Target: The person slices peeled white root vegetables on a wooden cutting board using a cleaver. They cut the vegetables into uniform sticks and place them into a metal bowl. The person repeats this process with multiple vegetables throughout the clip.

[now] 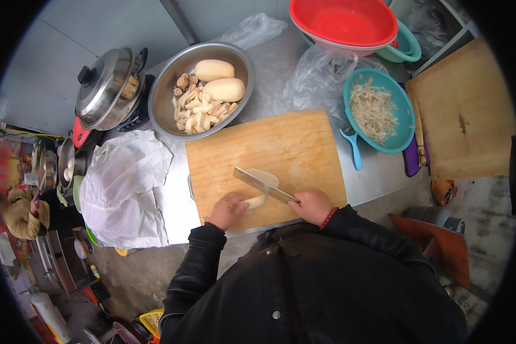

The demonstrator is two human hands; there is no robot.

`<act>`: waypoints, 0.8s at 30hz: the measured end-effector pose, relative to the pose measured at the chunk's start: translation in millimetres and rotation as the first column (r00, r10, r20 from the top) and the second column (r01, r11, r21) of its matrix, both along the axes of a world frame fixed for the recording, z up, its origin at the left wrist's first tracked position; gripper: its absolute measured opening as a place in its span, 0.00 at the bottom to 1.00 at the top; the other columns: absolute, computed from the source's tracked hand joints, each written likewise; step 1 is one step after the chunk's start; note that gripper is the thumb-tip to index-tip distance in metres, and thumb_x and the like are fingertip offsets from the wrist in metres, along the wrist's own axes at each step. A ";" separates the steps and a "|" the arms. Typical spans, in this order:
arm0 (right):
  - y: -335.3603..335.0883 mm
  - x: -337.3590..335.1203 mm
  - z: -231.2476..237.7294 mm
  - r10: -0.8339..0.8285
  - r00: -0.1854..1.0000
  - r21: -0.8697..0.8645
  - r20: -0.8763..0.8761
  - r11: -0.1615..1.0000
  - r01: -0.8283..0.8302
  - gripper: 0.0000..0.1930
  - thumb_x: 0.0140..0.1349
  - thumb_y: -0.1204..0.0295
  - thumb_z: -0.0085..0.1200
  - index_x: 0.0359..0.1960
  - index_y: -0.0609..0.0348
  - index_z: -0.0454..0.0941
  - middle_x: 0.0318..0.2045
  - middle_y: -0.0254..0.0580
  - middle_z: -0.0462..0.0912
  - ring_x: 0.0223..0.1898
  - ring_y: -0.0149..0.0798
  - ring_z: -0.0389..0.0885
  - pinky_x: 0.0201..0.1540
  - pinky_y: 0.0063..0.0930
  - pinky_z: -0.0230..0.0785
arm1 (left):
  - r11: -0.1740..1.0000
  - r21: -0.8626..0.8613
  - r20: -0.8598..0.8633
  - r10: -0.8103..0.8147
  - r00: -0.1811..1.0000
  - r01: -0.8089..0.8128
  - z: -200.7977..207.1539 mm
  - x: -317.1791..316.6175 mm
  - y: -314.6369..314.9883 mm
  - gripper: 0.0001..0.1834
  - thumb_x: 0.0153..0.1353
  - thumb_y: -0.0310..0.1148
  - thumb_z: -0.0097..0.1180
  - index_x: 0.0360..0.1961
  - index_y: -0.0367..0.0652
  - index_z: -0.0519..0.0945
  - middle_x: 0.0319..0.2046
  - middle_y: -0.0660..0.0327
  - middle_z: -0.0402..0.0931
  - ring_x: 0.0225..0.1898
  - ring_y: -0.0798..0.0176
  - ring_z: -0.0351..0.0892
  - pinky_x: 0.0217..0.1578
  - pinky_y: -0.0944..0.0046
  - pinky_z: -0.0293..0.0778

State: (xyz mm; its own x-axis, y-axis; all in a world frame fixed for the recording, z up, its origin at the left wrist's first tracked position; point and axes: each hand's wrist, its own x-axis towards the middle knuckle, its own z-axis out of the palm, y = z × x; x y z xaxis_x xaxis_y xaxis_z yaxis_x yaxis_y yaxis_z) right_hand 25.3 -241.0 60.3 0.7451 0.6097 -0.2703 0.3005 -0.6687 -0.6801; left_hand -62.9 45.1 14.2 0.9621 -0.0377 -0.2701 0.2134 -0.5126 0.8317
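Note:
On the wooden cutting board [304, 140] lies a pale peeled root vegetable [264, 175], which looks like lotus root. The broad blade of a kitchen knife [261, 184] crosses over it at a slant and hides part of it. My right hand [312, 207] is closed round the knife's handle at the board's near right. At the near left, the fingers of my left hand [228, 211] hold the end of a pale piece [254, 202] on the near side of the blade. Whether this piece is joined to the root behind the blade is hidden.
Beyond the board's left side stands a steel bowl [155, 109] of peeled roots and strips. A teal bowl [408, 123] of shreds and a blue peeler [354, 152] lie right. White cloth [123, 189], a lidded pot [106, 86] and a red basin [344, 23] surround these. Another person [23, 212] is far left.

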 end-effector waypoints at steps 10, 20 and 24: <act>-4.4 -7.2 1.6 0.002 0.998 -0.027 0.058 1.000 0.000 0.14 0.63 0.60 0.54 0.26 0.56 0.81 0.23 0.53 0.80 0.29 0.59 0.80 0.34 0.54 0.72 | 0.921 0.314 0.378 0.099 0.920 -0.229 -12.1 -13.2 0.5 0.11 0.56 0.29 0.67 0.40 0.40 0.85 0.42 0.52 0.81 0.46 0.47 0.79 0.49 0.53 0.76; 0.9 -15.2 2.7 0.030 0.997 -0.021 0.071 0.999 -0.029 0.14 0.63 0.61 0.54 0.26 0.56 0.80 0.23 0.53 0.80 0.29 0.59 0.81 0.35 0.54 0.72 | 0.924 0.318 0.442 0.054 0.895 -0.213 -21.0 -22.2 -18.6 0.14 0.52 0.27 0.69 0.41 0.43 0.84 0.43 0.54 0.80 0.47 0.47 0.79 0.47 0.53 0.78; 1.2 -16.3 2.0 0.033 0.997 -0.037 0.073 0.999 -0.030 0.14 0.63 0.61 0.54 0.25 0.56 0.80 0.23 0.53 0.80 0.29 0.59 0.80 0.34 0.55 0.71 | 0.914 0.332 0.450 0.064 0.891 -0.233 -20.6 -25.8 -27.2 0.12 0.52 0.27 0.68 0.40 0.43 0.84 0.43 0.56 0.81 0.46 0.49 0.80 0.44 0.54 0.78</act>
